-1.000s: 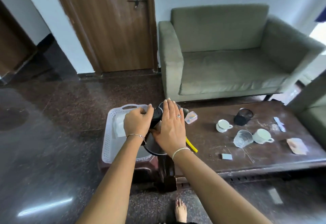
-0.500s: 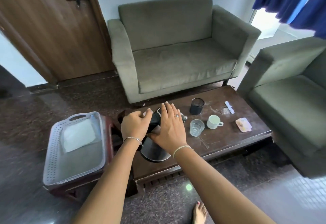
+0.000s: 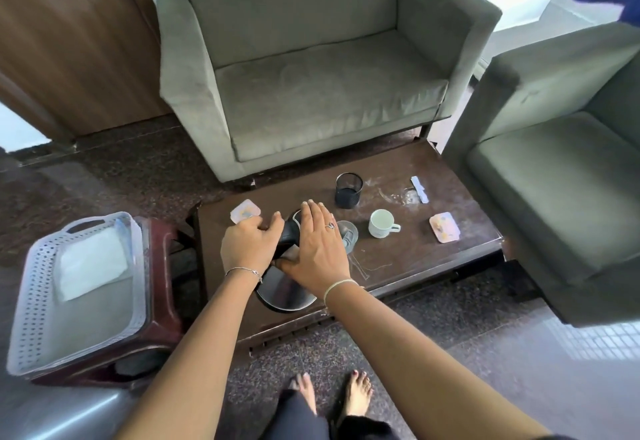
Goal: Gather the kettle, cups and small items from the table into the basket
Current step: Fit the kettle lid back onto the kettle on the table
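The grey sofa (image 3: 311, 68) closes off the far long edge of the dark wooden table (image 3: 408, 256), and a second grey armchair (image 3: 561, 176) crowds its right end, so the open room lies along the near edge, over bare floor where the person's feet stand, and off the left end. There the white perforated basket (image 3: 45, 304) sits on a dark red stool (image 3: 162, 287), just beside the table's left end and lower than its top; it holds only a folded white cloth (image 3: 91, 263) at its far half, leaving the near half free. The kettle (image 3: 285, 292) is tilted over the table's near left part, its round steel base facing the camera and reaching toward the near edge. The left hand (image 3: 251, 249) is curled tight around the kettle's black handle; the right hand (image 3: 320, 249) lies flat on its side, fingers straight and close together. Right of the hands, partly hidden behind the right one, is a clear glass (image 3: 349, 237), then a white cup (image 3: 381, 223) standing apart. A black mesh cup (image 3: 348, 190) stands toward the far edge. A small pink packet (image 3: 245, 211) lies just beyond the left hand's knuckles, another pink packet (image 3: 444, 227) near the right end, and a pale strip (image 3: 419, 189) at the far right.
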The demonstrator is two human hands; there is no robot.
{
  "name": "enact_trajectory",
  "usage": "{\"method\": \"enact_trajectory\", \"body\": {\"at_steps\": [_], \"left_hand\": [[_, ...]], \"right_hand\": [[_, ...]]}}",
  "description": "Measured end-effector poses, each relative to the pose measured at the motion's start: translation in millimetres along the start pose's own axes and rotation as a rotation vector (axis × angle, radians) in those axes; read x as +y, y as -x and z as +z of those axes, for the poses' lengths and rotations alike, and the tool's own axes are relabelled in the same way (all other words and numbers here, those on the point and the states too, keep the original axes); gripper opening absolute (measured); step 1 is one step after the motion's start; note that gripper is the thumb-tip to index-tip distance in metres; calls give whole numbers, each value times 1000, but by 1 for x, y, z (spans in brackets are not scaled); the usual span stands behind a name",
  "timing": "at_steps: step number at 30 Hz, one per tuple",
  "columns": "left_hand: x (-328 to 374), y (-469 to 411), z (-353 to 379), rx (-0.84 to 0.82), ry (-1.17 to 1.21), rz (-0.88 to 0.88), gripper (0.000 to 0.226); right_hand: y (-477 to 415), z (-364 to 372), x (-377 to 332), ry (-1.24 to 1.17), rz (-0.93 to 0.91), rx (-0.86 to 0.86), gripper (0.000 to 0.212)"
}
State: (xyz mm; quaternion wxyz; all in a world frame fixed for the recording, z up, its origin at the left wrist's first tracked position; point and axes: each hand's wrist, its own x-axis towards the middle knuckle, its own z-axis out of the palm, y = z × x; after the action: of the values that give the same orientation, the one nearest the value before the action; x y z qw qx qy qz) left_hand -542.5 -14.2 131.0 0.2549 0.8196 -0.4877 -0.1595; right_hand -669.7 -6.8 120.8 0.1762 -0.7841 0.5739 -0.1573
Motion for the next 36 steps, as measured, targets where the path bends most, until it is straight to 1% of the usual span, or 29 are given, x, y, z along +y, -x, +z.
{"method": "enact_trajectory", "body": {"at_steps": [5, 12, 22, 36], "left_hand": [[4, -17, 24, -43, -53, 17, 50], [-1, -48, 53, -74, -198, 26, 50], [-5, -78, 90, -217, -266, 55, 50], [-4, -95, 112, -298, -384, 75, 54]], "right_hand": [[-17, 15, 22, -73, 48, -35, 112], [-44, 40, 43, -160, 82, -75, 111], [-68, 67, 71, -239, 157, -153, 114], [-78, 82, 89, -296, 194, -201, 113]]}}
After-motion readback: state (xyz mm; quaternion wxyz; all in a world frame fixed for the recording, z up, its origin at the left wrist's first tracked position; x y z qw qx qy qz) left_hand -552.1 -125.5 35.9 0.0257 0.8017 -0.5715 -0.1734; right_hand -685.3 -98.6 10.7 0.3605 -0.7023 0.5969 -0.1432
